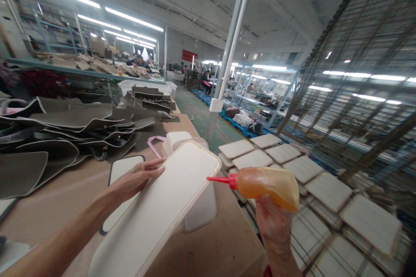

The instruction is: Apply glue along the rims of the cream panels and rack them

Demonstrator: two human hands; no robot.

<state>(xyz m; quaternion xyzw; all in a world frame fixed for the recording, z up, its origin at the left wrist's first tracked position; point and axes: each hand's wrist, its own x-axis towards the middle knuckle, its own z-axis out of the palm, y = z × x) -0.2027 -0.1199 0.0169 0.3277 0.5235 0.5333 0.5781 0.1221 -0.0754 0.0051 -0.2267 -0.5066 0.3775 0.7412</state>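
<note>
My left hand [143,178] grips the left edge of a long white panel [159,194] with rounded corners, thumb on its face. The panel is tilted up over the table. In my right hand [273,220] is a glue bottle [266,184] of amber liquid, lying sideways with its red nozzle [221,179] pointing left. The nozzle's tip meets the panel's right edge near the upper corner. A shiny line runs along that rim. Beneath the panel lie a dark-edged white panel [125,169] and another pale panel [204,210].
Dark grey sheets [74,117] are heaped at the left of the brown-covered table [227,242]. A small stack of white panels [178,137] stands behind, beside a pink strap [154,145]. Rows of pale panels [328,190] lie on wire racks at right. A metal post [232,34] rises ahead.
</note>
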